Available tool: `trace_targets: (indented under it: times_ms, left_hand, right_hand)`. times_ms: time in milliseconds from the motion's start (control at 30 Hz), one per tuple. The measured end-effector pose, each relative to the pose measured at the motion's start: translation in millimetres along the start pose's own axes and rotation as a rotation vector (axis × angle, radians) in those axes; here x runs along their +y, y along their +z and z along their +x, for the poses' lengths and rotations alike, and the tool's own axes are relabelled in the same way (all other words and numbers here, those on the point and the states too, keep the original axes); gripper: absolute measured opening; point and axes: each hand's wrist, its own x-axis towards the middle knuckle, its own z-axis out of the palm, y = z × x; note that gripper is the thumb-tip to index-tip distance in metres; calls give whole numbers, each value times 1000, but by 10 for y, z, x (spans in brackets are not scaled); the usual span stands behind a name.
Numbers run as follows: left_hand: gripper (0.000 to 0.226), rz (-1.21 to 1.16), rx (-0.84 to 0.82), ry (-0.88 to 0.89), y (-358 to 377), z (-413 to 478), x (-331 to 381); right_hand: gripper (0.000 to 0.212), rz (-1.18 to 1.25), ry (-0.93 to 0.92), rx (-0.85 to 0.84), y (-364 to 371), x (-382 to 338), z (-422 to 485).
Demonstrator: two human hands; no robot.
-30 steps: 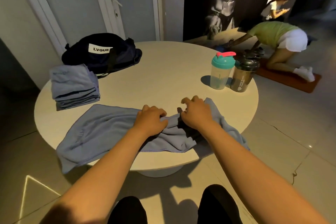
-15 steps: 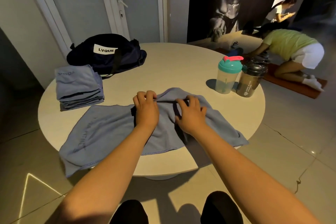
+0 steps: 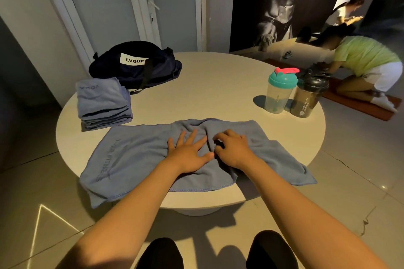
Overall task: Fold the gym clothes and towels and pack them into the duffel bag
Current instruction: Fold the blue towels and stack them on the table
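A blue-grey towel [image 3: 131,155] lies spread across the near part of the round table [image 3: 214,85], its corners hanging over the front edge. My left hand [image 3: 188,150] presses flat on the towel's middle, fingers spread. My right hand [image 3: 234,148] sits just beside it with fingers curled into a bunched fold of the cloth. A stack of folded blue-grey towels [image 3: 102,102] stands at the table's left. Behind the stack lies the dark navy duffel bag [image 3: 135,65] with a white label, and I cannot tell whether it is zipped.
Two shaker bottles stand at the table's right: a clear one with a teal lid [image 3: 281,91] and a dark one with a black lid [image 3: 309,96]. A person [image 3: 367,61] kneels on a mat on the floor beyond. A door [image 3: 122,2] is behind the table.
The towel has been pushed further onto the table and spread wider. My left hand went from gripping the cloth to lying flat on it; my right hand still has bunched cloth.
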Motion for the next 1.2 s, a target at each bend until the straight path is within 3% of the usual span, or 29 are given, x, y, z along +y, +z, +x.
trace_targets:
  times_ms: [167, 300, 367, 433, 533, 600, 700, 800, 867, 933, 1000, 1067, 1133, 1200]
  left_hand:
    - [76, -68, 57, -154, -88, -12, -198]
    - [68, 6, 126, -279, -112, 30, -225]
    - [58, 60, 285, -206, -110, 8, -57]
    - [46, -11, 394, -3, -80, -24, 185]
    - [52, -145, 298, 147, 69, -49, 424]
    - [56, -158, 248, 118, 151, -47, 415]
    - [54, -53, 345, 9, 163, -60, 363]
    - [52, -81, 430, 125, 101, -69, 512]
    - [50, -317, 312, 274, 59, -108, 675]
    - [40, -521, 214, 297, 75, -146, 774]
    - [38, -654, 260, 221, 117, -185, 787]
    - [38, -825, 307, 144, 163, -228, 770]
    - [39, -904, 296, 122, 197, -264, 761]
    - [45, -812, 273, 145, 223, -275, 764]
  right_hand:
    - [73, -170, 232, -219, -40, 125, -32]
    - [62, -231, 307, -30, 7, 169, -105]
    - [50, -182, 211, 88, 78, 203, -141]
    - [39, 2, 77, 144, 95, 217, -163]
    - [34, 279, 28, 228, -11, 257, -209]
    - [39, 91, 169, 332, -83, 377, -239]
    - [54, -144, 470, 118, -205, 550, -347]
    - [47, 113, 346, 192, -274, 570, -366]
    - [30, 484, 267, 327, -293, 456, -366]
    - [21, 964, 331, 333, -325, 329, -355]
    - [28, 1484, 468, 243, -345, 258, -317]
    - [31, 1796, 611, 174, -334, 273, -261]
    - [27, 1691, 675, 60, -325, 211, -253]
    - [33, 1456, 599, 24, -264, 132, -223]
